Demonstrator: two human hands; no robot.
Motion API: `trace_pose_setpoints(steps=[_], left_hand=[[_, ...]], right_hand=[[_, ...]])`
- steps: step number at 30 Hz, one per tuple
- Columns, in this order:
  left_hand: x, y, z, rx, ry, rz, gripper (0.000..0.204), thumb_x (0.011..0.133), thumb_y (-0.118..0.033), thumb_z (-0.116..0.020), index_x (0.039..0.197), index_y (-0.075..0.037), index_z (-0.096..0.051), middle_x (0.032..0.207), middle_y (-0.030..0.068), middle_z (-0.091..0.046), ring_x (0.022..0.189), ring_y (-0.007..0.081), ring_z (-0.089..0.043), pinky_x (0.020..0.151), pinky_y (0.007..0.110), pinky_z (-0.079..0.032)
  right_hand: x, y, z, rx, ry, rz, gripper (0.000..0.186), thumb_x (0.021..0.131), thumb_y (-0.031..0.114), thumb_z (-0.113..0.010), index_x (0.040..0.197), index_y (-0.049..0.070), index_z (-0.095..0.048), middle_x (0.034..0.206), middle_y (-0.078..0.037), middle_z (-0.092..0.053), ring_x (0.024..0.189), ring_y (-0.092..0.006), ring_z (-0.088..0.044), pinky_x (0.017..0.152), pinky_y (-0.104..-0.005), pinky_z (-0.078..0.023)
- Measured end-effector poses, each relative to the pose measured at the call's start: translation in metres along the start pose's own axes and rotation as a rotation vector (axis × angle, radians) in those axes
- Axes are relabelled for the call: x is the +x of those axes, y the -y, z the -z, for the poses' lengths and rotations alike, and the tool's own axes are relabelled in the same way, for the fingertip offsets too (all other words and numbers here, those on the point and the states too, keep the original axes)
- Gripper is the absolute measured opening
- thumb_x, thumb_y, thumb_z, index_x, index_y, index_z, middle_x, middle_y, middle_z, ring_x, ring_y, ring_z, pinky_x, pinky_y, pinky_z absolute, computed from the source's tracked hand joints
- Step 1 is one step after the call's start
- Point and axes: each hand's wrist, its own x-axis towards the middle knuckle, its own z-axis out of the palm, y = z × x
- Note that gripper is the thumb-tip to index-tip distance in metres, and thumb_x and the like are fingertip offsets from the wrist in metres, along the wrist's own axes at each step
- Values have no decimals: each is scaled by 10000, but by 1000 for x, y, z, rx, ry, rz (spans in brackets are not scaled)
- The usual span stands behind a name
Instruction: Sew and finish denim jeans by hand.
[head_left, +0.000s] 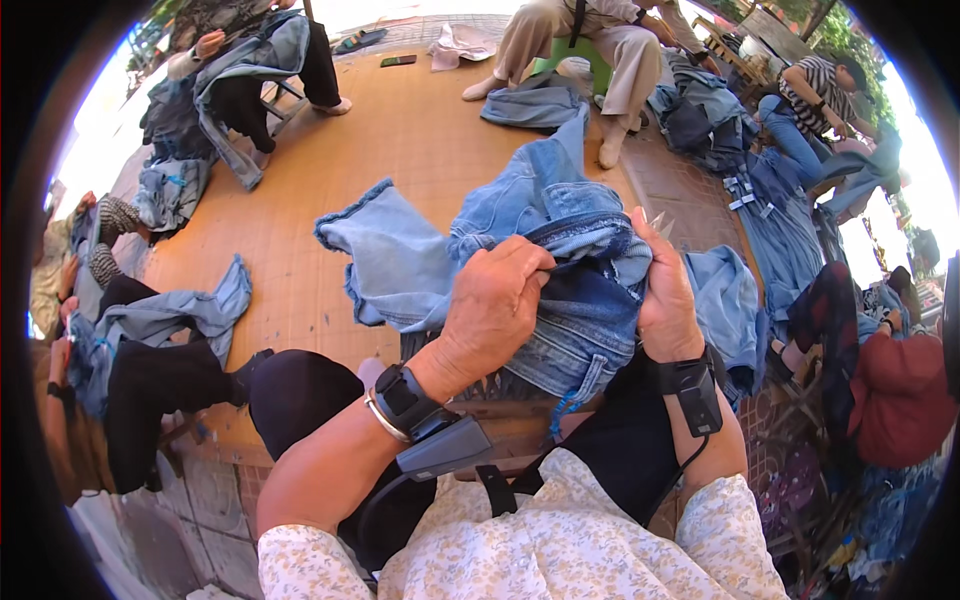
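Note:
A pair of blue jeans [560, 340] lies bunched across my lap and the platform edge, its waist opening turned toward me. One frayed-hem leg [385, 250] spreads to the left. My left hand [490, 305] is closed, pinching the denim at the waist opening. On the other side, my right hand [667, 295] grips the edge of the jeans, thumb up, its other fingers mostly hidden behind the cloth. Pointed metal tips, like those of thread snips [657, 221], stick out past the right thumb. Blue threads [565, 412] dangle from the waistband's lower edge.
An orange-brown platform [300, 220] stretches ahead. More jeans [725, 300] lie right of my right hand. Several people sit around with denim, one in beige trousers [630, 75] straight ahead. Denim piles [700, 115] stand at the right. A phone [398, 61] lies far off.

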Motion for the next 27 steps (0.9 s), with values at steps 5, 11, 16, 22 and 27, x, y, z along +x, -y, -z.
trace_pose_setpoints(steps=[5,11,16,22,27], left_hand=[[2,-4,10,-196,-1,143,140,763,51,-571,885,-9,-602,768,92,-536,731,216,-567,629,281,-448],[-12,-25,-8,-333,-4,173,124,755,10,-631,877,-10,-613,742,36,-534,602,83,-493,556,223,-403],[-10,-21,-9,-434,35,398,126,784,-31,-656,899,14,-631,720,-14,-562,624,27,-458,548,196,-388],[-11,-13,-15,-579,43,506,110,803,-59,-657,866,30,-649,711,-21,-592,631,14,-484,550,175,-400],[-5,-14,-14,-511,133,613,83,808,-51,-630,784,29,-631,672,-33,-585,606,6,-488,526,165,-396]], right_hand=[[-1,-5,-5,63,28,-64,283,915,247,-531,1054,5,-577,1022,-140,-640,921,-237,-630,858,-388,-501],[3,-15,-5,36,-41,-20,220,915,220,-548,988,17,-591,923,-72,-647,824,-160,-630,772,-301,-516],[-7,-22,-10,-230,-77,197,200,902,228,-571,974,44,-599,878,-49,-646,782,-129,-620,718,-272,-502],[-15,-29,-21,-359,-79,253,170,888,209,-604,929,45,-620,832,14,-611,765,-56,-560,710,-214,-454],[-13,-31,-19,-368,-82,271,150,883,191,-609,917,46,-623,815,24,-605,751,-47,-549,696,-207,-445]])
